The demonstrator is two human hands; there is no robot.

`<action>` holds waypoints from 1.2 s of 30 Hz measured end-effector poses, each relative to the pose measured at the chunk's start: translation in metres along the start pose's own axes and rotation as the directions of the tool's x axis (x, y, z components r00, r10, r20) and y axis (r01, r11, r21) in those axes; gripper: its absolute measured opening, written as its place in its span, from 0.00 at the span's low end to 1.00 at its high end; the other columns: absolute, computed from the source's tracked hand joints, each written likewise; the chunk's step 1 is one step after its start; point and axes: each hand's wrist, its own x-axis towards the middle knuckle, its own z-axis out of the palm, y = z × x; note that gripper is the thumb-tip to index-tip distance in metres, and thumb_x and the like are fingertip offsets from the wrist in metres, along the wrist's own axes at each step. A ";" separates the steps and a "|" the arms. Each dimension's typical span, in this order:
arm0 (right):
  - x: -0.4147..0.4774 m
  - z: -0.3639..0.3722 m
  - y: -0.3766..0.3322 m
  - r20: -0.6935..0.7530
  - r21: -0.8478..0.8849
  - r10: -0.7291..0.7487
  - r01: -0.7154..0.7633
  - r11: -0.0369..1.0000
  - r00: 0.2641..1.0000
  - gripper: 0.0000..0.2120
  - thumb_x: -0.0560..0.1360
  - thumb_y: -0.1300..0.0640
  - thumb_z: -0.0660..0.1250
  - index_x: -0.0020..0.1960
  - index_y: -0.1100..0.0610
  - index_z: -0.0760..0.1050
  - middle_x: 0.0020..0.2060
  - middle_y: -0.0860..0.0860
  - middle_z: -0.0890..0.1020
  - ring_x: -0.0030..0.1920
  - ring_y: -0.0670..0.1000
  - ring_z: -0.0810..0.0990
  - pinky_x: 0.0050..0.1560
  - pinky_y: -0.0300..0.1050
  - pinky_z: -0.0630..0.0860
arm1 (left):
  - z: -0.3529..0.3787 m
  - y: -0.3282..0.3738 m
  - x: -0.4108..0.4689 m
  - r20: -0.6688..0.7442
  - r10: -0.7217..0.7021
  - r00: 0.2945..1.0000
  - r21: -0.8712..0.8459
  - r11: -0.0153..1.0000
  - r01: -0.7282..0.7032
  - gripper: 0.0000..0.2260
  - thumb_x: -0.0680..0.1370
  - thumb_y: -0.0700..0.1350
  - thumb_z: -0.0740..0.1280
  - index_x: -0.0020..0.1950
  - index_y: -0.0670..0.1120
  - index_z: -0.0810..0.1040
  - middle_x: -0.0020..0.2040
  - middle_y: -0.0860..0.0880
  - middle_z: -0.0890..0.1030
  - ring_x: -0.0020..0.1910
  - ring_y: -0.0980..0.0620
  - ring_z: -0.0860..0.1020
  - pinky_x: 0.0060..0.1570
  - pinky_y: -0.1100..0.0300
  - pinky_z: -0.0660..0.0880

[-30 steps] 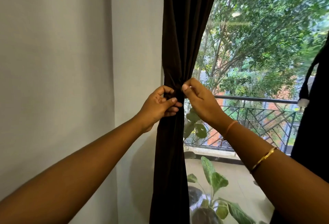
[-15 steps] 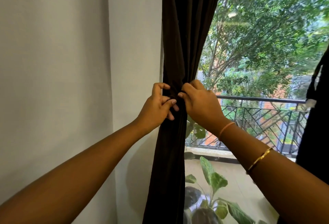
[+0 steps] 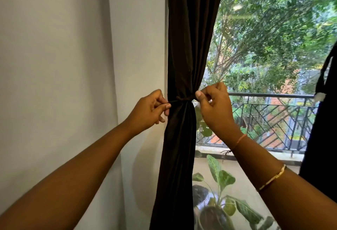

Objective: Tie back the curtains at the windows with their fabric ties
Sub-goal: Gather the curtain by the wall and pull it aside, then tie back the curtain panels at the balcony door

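A dark brown curtain (image 3: 189, 38) hangs gathered at the left edge of the window. A thin fabric tie (image 3: 182, 99) of the same dark colour cinches it at mid height, with a knot at the front. My left hand (image 3: 148, 110) pinches the tie's left end beside the curtain, pulled out to the left. On the other side, my right hand (image 3: 214, 105) pinches the right end between thumb and fingers. A second dark curtain (image 3: 324, 129) hangs at the right edge, with a tie and a white tag near its top.
A pale wall (image 3: 73, 65) stands close on the left. Through the window glass are a metal balcony railing (image 3: 273, 120), trees, and a leafy potted plant (image 3: 218, 193) low on the balcony floor.
My hands were together at the front of the curtain, working the tie. They have moved apart to either side, pulling the tie's ends outward, and the curtain is now visibly cinched.
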 end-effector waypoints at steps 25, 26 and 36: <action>0.061 -0.237 0.087 -0.126 -0.339 -0.081 0.034 0.940 0.989 0.04 0.74 0.62 0.62 0.47 0.58 0.74 0.44 0.52 0.76 0.45 0.53 0.75 0.41 0.40 0.63 | 0.231 0.218 0.076 -0.161 0.392 0.906 0.327 0.887 -0.326 0.09 0.75 0.38 0.63 0.54 0.43 0.74 0.60 0.44 0.68 0.59 0.45 0.70 0.55 0.56 0.67; 0.062 -0.253 0.091 -0.136 -0.380 -0.127 0.067 0.922 0.983 0.04 0.74 0.63 0.61 0.48 0.59 0.74 0.44 0.53 0.76 0.44 0.54 0.75 0.40 0.41 0.63 | 0.243 0.230 0.084 -0.169 0.381 0.909 0.273 0.904 -0.328 0.07 0.75 0.39 0.64 0.53 0.43 0.74 0.58 0.44 0.69 0.56 0.45 0.72 0.54 0.56 0.69; 0.104 -0.382 0.127 -0.310 -0.381 -0.284 0.155 0.911 0.907 0.07 0.75 0.65 0.61 0.53 0.64 0.72 0.48 0.58 0.73 0.45 0.57 0.75 0.47 0.50 0.73 | 0.322 0.310 0.155 -0.341 0.192 0.920 0.076 0.981 -0.176 0.26 0.70 0.61 0.69 0.57 0.45 0.69 0.53 0.49 0.68 0.52 0.49 0.73 0.49 0.57 0.72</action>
